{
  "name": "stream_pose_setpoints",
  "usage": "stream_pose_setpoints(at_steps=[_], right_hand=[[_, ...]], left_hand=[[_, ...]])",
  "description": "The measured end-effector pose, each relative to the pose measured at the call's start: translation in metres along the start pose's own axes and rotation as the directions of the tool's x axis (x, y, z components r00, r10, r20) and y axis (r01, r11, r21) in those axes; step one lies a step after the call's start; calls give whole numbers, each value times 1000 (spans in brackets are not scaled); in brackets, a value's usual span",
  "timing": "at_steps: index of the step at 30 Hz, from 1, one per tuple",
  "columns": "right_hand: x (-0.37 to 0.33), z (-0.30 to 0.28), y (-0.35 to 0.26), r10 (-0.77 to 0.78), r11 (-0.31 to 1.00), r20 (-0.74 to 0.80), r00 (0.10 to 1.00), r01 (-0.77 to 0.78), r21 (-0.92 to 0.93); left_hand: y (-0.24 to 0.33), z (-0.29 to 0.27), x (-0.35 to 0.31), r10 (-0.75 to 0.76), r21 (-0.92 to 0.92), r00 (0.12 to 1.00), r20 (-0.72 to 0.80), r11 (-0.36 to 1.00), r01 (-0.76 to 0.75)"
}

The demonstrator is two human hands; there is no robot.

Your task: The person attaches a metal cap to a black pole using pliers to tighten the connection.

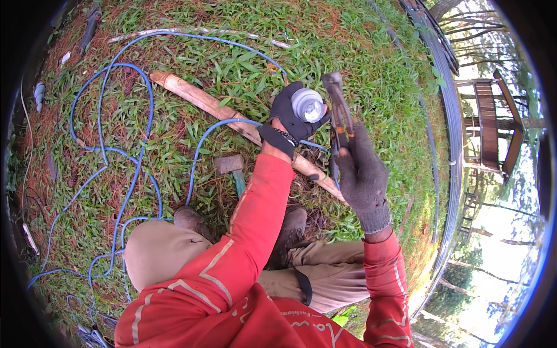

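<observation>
My left hand (292, 113), in a black glove, is closed around a round grey fitting (307, 105) with a ringed rim and a pale, shiny centre facing up. Just to its right, my right hand (364, 174) wears a dirty grey glove. It grips a worn, plier-like metal tool (337, 95), blunt head pointing away from me, with orange bits near the fingers. The tool's exact kind is unclear. Both hands are above the grass, the tool beside the fitting and apart from it. A thin blue hose (238, 121) runs behind my left wrist; its end is hidden near my hands.
A split bamboo pole (200, 100) lies diagonally under my hands. A hammer (230, 165) with a teal handle rests by my boots (288, 232). Blue hose loops (141, 156) cover the left grass. Dark pipes (447, 116) run along the right, before a wooden hut (488, 124).
</observation>
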State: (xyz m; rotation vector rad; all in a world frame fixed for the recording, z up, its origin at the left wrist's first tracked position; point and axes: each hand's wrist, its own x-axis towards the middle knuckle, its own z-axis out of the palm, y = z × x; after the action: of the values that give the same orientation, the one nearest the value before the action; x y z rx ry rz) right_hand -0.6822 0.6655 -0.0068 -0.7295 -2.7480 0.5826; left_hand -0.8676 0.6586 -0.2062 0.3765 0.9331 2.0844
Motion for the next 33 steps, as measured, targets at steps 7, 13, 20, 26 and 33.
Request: stream_pose_setpoints(at_steps=[7, 13, 20, 26, 33], right_hand=[[6, 3, 4, -46, 988, 110, 993, 61, -141], [3, 1, 10, -88, 991, -22, 996, 86, -99], [0, 4, 2, -61, 997, 34, 998, 62, -37], [6, 2, 8, -4, 991, 158, 987, 25, -131], [7, 6, 21, -121, 992, 11, 993, 122, -43]], left_hand=[[7, -1, 4, -49, -21, 999, 12, 999, 49], [18, 13, 5, -231, -524, 971, 58, 821, 226], [-60, -18, 35, 286, 141, 951, -119, 953, -269], [18, 7, 8, -486, -841, 870, 81, 435, 321], [36, -2, -1, -387, -842, 908, 160, 428, 330]])
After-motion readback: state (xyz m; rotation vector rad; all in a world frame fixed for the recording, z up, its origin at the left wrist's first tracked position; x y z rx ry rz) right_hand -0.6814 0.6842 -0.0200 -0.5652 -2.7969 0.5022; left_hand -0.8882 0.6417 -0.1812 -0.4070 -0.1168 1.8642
